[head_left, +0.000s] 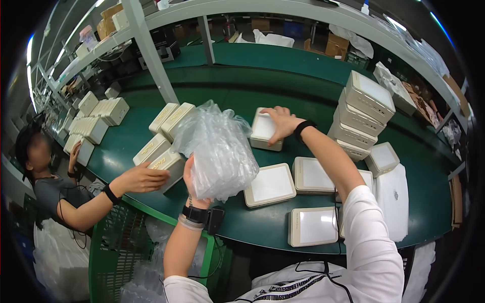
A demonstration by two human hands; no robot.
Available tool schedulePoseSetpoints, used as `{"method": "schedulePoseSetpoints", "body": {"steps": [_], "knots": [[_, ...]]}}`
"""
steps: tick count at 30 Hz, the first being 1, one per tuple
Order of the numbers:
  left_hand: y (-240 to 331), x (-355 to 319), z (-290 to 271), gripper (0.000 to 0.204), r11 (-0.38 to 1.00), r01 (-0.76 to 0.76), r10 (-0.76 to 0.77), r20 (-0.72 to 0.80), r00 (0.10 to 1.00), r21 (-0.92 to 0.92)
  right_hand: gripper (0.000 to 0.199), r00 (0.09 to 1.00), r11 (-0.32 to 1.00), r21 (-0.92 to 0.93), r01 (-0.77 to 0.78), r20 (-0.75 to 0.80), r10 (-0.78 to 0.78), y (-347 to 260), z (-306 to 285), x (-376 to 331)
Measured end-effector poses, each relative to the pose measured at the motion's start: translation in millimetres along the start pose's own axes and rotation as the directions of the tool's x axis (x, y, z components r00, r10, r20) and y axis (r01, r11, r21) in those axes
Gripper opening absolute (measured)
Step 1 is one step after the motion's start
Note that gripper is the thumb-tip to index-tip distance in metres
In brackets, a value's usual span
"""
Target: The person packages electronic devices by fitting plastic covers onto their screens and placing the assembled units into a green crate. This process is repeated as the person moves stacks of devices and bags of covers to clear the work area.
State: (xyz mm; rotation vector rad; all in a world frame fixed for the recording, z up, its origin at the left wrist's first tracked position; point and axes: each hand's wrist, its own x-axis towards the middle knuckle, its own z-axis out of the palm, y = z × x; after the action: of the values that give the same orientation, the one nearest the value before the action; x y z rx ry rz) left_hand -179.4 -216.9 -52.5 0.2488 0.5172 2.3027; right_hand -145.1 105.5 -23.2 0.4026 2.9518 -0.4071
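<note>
1. L hand point(191, 182): yours is closed on the clear plastic wrap bundle point(222, 156), thumb up its left side; other fingers hidden behind the plastic.
2. R hand point(284, 122): fingers spread over the R end of a cream box w/ white top point(263, 127), thumb toward the near edge. Can't tell if you're gripping or just resting on it.
3. Wrap, handling (judged): v. light, soft, prob. slippery; crushes & slides easily. Best hold = whole palm under/around the lower part, not a pinch at the loose top.
4. Box, handling (judged): stiff, flat-sided, heavier than the wrap; top looks smooth, could scuff. Take it across the body by opp. side walls, off the white face.
5. Position: wrap is up in front of you, L of the box, btwn your hands. Box is on the green table point(227, 222), directly under your R hand.
6. NB co-worker's hand point(147, 178) is just L of your wrap, fingers extended, near boxes there point(172, 164).
</note>
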Motion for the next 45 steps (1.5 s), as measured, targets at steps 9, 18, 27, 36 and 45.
{"method": "schedulePoseSetpoints", "body": {"steps": [9,18,27,36,45], "knots": [[7,-1,5,0.057,0.997,-0.048,0.052,-0.058,0.997,0.06,0.101,0.945,0.9,0.326,0.288,-0.248,-0.213,-48,-55,-84],[-20,94,82,0.05,0.897,0.241,-0.297,0.101,0.95,0.371,0.046,0.91,0.401,0.817,0.415,-0.364,-0.201,10,-111,-383],[-123,174,107,0.051,0.876,0.291,-0.371,0.153,0.916,0.384,0.044,0.854,0.458,0.889,0.016,-0.251,0.457,22,-49,-474],[-144,140,150,0.056,0.963,0.145,-0.173,0.11,0.979,0.226,0.052,0.963,0.108,0.984,-0.14,0.11,0.245,27,-59,-362],[-162,181,106,0.054,0.869,0.236,-0.28,0.037,0.959,0.436,0.044,0.95,0.063,0.964,-0.258,0.265,-0.163,-17,-7,-289]]}}
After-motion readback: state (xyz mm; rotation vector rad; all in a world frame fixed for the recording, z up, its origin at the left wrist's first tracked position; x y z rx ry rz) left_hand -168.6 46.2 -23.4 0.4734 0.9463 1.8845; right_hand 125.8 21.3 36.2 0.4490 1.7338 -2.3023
